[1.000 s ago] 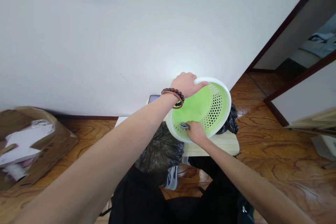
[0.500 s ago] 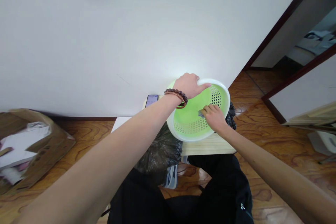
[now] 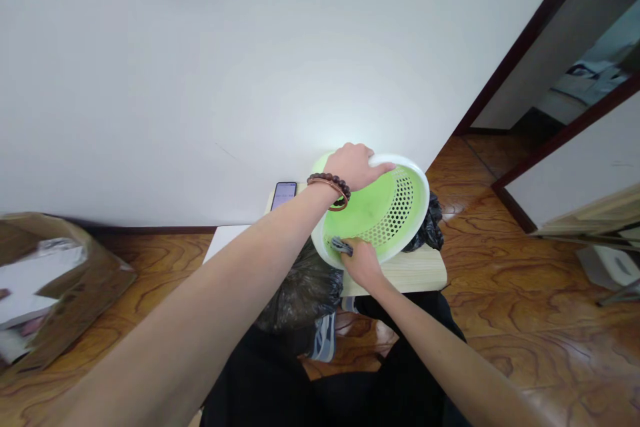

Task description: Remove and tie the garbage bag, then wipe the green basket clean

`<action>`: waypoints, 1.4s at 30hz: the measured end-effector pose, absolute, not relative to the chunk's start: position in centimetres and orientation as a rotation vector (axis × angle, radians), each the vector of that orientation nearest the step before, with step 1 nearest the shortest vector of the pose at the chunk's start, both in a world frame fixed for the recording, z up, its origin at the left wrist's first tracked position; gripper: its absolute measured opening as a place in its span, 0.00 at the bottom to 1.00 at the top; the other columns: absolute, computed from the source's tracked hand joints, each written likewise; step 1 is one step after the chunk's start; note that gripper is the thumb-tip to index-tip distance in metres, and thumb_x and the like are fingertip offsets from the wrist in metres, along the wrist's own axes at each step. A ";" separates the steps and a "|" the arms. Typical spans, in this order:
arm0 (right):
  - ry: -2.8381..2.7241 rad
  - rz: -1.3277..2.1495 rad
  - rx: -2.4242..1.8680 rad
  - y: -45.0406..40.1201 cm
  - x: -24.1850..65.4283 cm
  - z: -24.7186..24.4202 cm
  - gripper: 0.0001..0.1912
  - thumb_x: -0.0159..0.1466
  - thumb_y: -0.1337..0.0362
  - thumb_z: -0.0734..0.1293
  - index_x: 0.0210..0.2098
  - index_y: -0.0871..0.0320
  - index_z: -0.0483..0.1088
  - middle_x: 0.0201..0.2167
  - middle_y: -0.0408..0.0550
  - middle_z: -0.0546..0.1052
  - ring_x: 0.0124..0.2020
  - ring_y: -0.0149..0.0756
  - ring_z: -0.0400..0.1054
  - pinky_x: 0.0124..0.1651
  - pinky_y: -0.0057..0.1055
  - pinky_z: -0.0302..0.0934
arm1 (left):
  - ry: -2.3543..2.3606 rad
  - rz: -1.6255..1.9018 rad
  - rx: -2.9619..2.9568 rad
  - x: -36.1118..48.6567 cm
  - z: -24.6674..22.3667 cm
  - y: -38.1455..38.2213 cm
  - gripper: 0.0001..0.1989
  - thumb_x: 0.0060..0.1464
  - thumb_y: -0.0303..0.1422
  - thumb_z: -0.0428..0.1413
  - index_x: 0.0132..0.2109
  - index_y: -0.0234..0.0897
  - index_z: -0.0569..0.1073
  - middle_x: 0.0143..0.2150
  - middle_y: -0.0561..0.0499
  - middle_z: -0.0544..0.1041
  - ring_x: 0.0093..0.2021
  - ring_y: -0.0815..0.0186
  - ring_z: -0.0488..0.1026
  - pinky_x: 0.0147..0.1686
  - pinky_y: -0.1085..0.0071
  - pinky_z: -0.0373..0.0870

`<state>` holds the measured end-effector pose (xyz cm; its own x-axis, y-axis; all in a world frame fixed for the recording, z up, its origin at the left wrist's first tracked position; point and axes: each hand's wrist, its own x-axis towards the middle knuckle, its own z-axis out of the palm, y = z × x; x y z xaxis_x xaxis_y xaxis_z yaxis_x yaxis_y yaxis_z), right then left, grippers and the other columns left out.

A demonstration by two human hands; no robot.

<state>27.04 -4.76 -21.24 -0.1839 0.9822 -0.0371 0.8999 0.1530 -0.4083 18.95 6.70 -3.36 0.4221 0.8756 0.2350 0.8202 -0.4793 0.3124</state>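
A green plastic basket (image 3: 367, 203) with a white rim and rows of holes is tilted with its opening toward me, over a small pale wooden table. My left hand (image 3: 354, 167), with a beaded bracelet at the wrist, is closed over the upper rim, its thumb lying on the near side. Inside the lower left part of the basket, my right hand (image 3: 363, 260) pinches a bunched grey cloth (image 3: 342, 246) against the perforated wall. Most of the cloth is hidden by the fingers.
A phone (image 3: 284, 193) lies at the table's (image 3: 417, 271) left side. Black plastic bags (image 3: 305, 290) flank the table. An open cardboard box (image 3: 85, 293) with papers stands at far left. A white wall (image 3: 250, 80) rises behind, and a doorway is at right.
My right hand has swept the cloth from the basket's right-centre to its lower left wall. The left hand stays on the rim. The view has shifted slightly.
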 end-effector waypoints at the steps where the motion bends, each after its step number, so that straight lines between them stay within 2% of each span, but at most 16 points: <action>1: -2.199 0.513 -1.774 -5.0 26.8 -21.1 0.18 0.59 0.69 0.60 0.48 0.55 0.69 0.40 0.47 0.73 0.42 0.35 0.65 0.44 0.26 0.54 | 1.504 0.555 2.528 18.9 -3.4 6.7 0.32 0.48 0.58 0.41 0.34 0.34 0.74 0.29 0.43 0.74 0.32 0.62 0.69 0.30 0.69 0.61; 4: -2.365 0.413 -1.645 -4.6 28.4 -20.4 0.18 0.59 0.72 0.59 0.48 0.57 0.69 0.39 0.49 0.72 0.43 0.36 0.63 0.47 0.26 0.53 | 1.478 0.562 2.539 18.7 -3.4 6.7 0.31 0.49 0.57 0.41 0.33 0.34 0.74 0.29 0.43 0.74 0.30 0.63 0.69 0.29 0.69 0.59; 7: -2.587 0.118 -1.635 -2.8 32.3 -19.5 0.15 0.62 0.73 0.57 0.43 0.60 0.71 0.36 0.52 0.71 0.44 0.40 0.60 0.48 0.31 0.53 | 1.460 0.573 2.534 18.4 -3.4 6.9 0.32 0.48 0.58 0.42 0.32 0.34 0.74 0.27 0.43 0.73 0.29 0.63 0.68 0.29 0.69 0.58; 11: -2.601 -0.218 -1.771 -0.6 36.8 -18.8 0.14 0.63 0.71 0.56 0.40 0.62 0.72 0.37 0.56 0.70 0.45 0.44 0.59 0.48 0.37 0.52 | 1.458 0.592 2.505 18.1 -3.3 6.9 0.31 0.48 0.58 0.43 0.31 0.34 0.74 0.24 0.44 0.72 0.27 0.64 0.67 0.27 0.69 0.57; 14: -2.536 -0.160 -1.917 -1.0 36.3 -19.5 0.14 0.62 0.73 0.56 0.40 0.63 0.72 0.37 0.56 0.71 0.45 0.44 0.60 0.46 0.36 0.53 | 1.451 0.598 2.483 18.2 -3.3 6.7 0.30 0.48 0.57 0.43 0.31 0.34 0.74 0.23 0.45 0.71 0.26 0.65 0.66 0.26 0.69 0.56; 17: -2.421 0.137 -1.983 -2.8 32.6 -20.8 0.17 0.60 0.75 0.58 0.44 0.60 0.72 0.38 0.54 0.72 0.43 0.40 0.63 0.44 0.32 0.55 | 1.427 0.616 2.489 18.4 -3.4 6.8 0.30 0.48 0.57 0.43 0.31 0.34 0.74 0.24 0.45 0.71 0.25 0.66 0.65 0.26 0.69 0.55; 21: -2.190 0.505 -1.811 -4.3 27.3 -21.4 0.18 0.59 0.70 0.60 0.48 0.56 0.69 0.38 0.49 0.74 0.39 0.37 0.66 0.43 0.28 0.56 | 1.432 0.632 2.510 18.2 -3.5 7.1 0.31 0.48 0.58 0.42 0.29 0.34 0.74 0.23 0.45 0.71 0.25 0.66 0.65 0.26 0.69 0.55; 24: -2.134 0.606 -1.689 -4.3 26.5 -21.1 0.18 0.59 0.70 0.59 0.48 0.57 0.69 0.40 0.48 0.74 0.41 0.35 0.65 0.45 0.27 0.56 | 1.452 0.621 2.484 17.9 -3.5 7.0 0.31 0.47 0.59 0.43 0.30 0.34 0.74 0.24 0.45 0.72 0.25 0.66 0.65 0.25 0.69 0.55; 27: -2.303 0.523 -1.573 -4.1 28.3 -20.6 0.18 0.59 0.72 0.59 0.48 0.57 0.69 0.40 0.48 0.73 0.43 0.35 0.64 0.48 0.26 0.54 | 1.447 0.626 2.478 17.9 -3.4 6.8 0.31 0.48 0.58 0.43 0.30 0.34 0.74 0.25 0.45 0.73 0.25 0.66 0.66 0.26 0.69 0.56; 33: -2.825 0.052 -1.473 -2.9 34.2 -20.0 0.14 0.62 0.72 0.57 0.43 0.60 0.71 0.36 0.53 0.71 0.44 0.40 0.60 0.47 0.31 0.54 | 1.466 0.640 2.463 18.1 -3.3 6.8 0.31 0.47 0.58 0.43 0.30 0.34 0.75 0.24 0.44 0.73 0.25 0.66 0.66 0.25 0.69 0.56; 38: -2.746 -0.252 -1.701 -0.6 37.4 -19.0 0.12 0.63 0.71 0.57 0.39 0.62 0.71 0.36 0.55 0.71 0.43 0.42 0.61 0.46 0.33 0.54 | 1.451 0.666 2.495 18.0 -3.3 6.8 0.31 0.47 0.58 0.44 0.30 0.34 0.75 0.24 0.44 0.73 0.25 0.66 0.66 0.26 0.69 0.55; 42: -2.615 -0.245 -1.889 -0.4 36.5 -19.1 0.13 0.62 0.73 0.56 0.37 0.63 0.72 0.36 0.56 0.72 0.44 0.43 0.62 0.44 0.33 0.55 | 1.458 0.658 2.494 18.2 -3.3 6.7 0.31 0.47 0.58 0.44 0.30 0.34 0.75 0.24 0.44 0.73 0.25 0.66 0.66 0.26 0.69 0.55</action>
<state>36.51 -0.38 -19.10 -0.3153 0.9489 0.0130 0.9348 0.3082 0.1765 18.15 6.72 -3.31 0.4219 0.8612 0.2834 0.7825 -0.5037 0.3660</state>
